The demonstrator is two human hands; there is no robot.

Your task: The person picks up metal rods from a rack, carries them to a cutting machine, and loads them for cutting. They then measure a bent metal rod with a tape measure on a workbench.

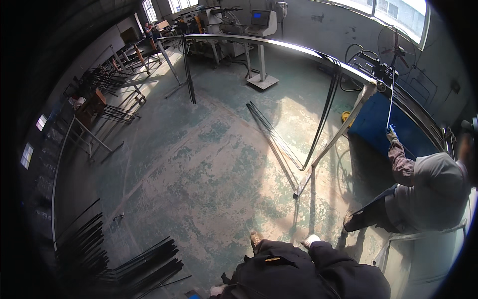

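At the lower edge, a small pale part of my left hand (217, 290) shows beside my dark jacket (276, 274). Its fingers are hidden, and a blue-marked object (193, 294) lies close to it. On the right, dark cloth ends in a pale shape (310, 240); I cannot tell whether this is my right hand or a shoe. Nothing held can be made out there. Ahead stands a long metal rack (279, 42), with thin black strips (326, 109) hanging from its rail and trailing onto the floor.
Piles of black strips (149, 264) lie at lower left. To the right, a person (428, 184) in a grey hood reaches toward a blue-sided machine (371, 119). A console (261, 22) stands at the back, and racks with dark bars (112, 107) at far left.
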